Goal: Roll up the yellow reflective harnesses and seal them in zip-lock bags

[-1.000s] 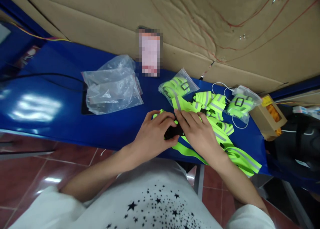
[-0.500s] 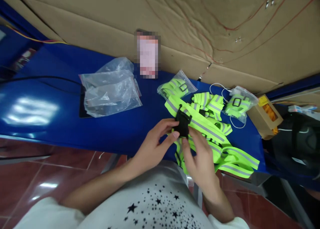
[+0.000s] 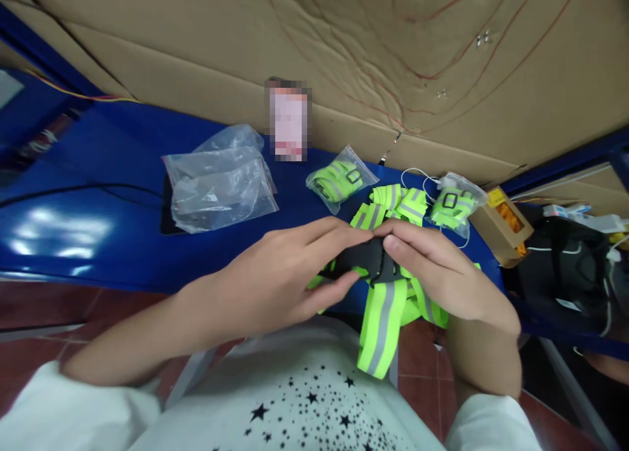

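Observation:
My left hand (image 3: 280, 280) and my right hand (image 3: 442, 274) meet in front of my chest, both pinched on a black plastic buckle (image 3: 366, 265) of a neon yellow reflective strap (image 3: 383, 326). The strap hangs down from the buckle over the front edge of the blue table (image 3: 122, 241). More loose neon straps (image 3: 398, 205) lie on the table just behind my hands.
Empty clear plastic bags (image 3: 221, 182) lie at the table's middle left. Two bagged straps (image 3: 339, 179) (image 3: 455, 202) sit further back, with a white cable and a small cardboard box (image 3: 501, 225) at the right. Cardboard lines the wall behind. Red floor tiles show below.
I have lifted the buckle and strap off the table toward my chest. Both hands rose and now grip the buckle from either side.

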Demonstrator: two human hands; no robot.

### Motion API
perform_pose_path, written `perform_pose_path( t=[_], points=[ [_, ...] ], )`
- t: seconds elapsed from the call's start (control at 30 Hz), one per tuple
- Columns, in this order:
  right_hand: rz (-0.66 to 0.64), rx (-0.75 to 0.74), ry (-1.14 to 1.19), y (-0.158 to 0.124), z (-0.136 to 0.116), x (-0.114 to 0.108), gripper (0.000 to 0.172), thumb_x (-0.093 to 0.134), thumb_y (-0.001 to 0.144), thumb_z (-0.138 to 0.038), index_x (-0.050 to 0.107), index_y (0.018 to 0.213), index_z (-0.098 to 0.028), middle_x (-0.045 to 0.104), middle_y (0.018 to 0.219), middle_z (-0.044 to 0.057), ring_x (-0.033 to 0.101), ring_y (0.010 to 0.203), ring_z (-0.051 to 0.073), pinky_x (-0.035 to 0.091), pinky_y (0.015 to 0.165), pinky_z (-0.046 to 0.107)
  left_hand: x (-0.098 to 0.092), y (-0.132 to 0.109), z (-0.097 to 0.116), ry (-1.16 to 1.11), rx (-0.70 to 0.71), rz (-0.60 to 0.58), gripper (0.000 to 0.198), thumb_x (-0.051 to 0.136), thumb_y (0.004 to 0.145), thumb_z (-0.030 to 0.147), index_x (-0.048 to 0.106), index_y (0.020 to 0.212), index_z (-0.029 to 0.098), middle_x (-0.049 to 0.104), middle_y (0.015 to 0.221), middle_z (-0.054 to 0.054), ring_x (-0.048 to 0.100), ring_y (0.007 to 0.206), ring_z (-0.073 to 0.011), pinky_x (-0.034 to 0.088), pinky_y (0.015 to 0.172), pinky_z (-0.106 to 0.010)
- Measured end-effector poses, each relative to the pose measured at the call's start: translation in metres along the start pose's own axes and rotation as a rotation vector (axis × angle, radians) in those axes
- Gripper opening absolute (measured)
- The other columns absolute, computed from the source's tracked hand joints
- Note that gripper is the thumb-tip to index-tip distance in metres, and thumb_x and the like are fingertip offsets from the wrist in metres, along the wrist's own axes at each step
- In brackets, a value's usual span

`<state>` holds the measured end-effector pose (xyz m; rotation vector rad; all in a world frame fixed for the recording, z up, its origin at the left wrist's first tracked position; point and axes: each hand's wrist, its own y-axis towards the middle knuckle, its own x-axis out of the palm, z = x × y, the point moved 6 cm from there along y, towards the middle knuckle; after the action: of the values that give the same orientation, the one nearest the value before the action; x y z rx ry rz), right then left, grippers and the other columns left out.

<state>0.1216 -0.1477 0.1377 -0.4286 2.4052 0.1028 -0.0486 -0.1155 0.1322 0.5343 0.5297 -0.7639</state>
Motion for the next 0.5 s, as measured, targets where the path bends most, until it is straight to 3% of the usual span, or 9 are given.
perform_pose_path(
  t=[0.13, 0.23, 0.3, 0.4, 0.5],
  points=[
    [0.051, -0.022, -0.218, 0.006, 0.006, 0.016, 0.03, 0.043, 0.107, -0.038, 0.061, 0.126, -0.022, 0.071, 0.111, 0.006, 0.069, 0.099, 0.019, 0.054, 0.088, 0.035, 0.016, 0.003, -0.025, 0.324, -0.057, -0.041, 0.021, 0.064, 0.092, 0.027, 0.068, 0.112, 0.02, 0.073, 0.104, -0.009, 0.072, 0.083, -0.0232, 0.052, 0.066, -0.028],
    [0.149, -0.045, -0.458, 0.005, 0.012, 0.033, 0.054, 0.059, 0.1, -0.042, 0.048, 0.145, -0.016, 0.063, 0.132, 0.017, 0.062, 0.123, 0.032, 0.051, 0.104, 0.049, 0.027, 0.009, -0.04, 0.504, -0.005, -0.081, 0.019, 0.062, 0.094, 0.03, 0.068, 0.105, 0.016, 0.073, 0.095, -0.01, 0.069, 0.069, -0.02, 0.043, 0.054, -0.025],
    [0.188, -0.021, -0.569, 0.004, 0.018, 0.042, 0.064, 0.066, 0.095, -0.035, 0.042, 0.149, -0.013, 0.058, 0.137, 0.021, 0.057, 0.129, 0.038, 0.048, 0.107, 0.056, 0.03, 0.012, -0.044, 0.553, 0.032, -0.083, 0.02, 0.059, 0.096, 0.032, 0.067, 0.104, 0.016, 0.074, 0.094, -0.009, 0.069, 0.069, -0.0193, 0.042, 0.053, -0.025],
    [0.188, -0.013, -0.485, 0.002, 0.026, 0.043, 0.063, 0.066, 0.089, -0.02, 0.041, 0.147, -0.013, 0.057, 0.135, 0.02, 0.058, 0.128, 0.036, 0.051, 0.106, 0.053, 0.027, 0.012, -0.047, 0.546, 0.041, -0.057, 0.019, 0.058, 0.097, 0.029, 0.066, 0.108, 0.016, 0.076, 0.097, -0.007, 0.073, 0.077, -0.0196, 0.049, 0.062, -0.026],
    [0.329, -0.02, -0.332, -0.01, 0.031, 0.013, 0.064, 0.064, 0.088, -0.019, 0.041, 0.148, -0.019, 0.055, 0.138, 0.017, 0.059, 0.129, 0.031, 0.05, 0.11, 0.05, 0.002, 0.006, -0.057, 0.415, -0.043, 0.163, 0.026, 0.059, 0.099, 0.033, 0.063, 0.119, 0.017, 0.077, 0.11, -0.007, 0.074, 0.088, -0.018, 0.056, 0.076, -0.029]
  ],
)
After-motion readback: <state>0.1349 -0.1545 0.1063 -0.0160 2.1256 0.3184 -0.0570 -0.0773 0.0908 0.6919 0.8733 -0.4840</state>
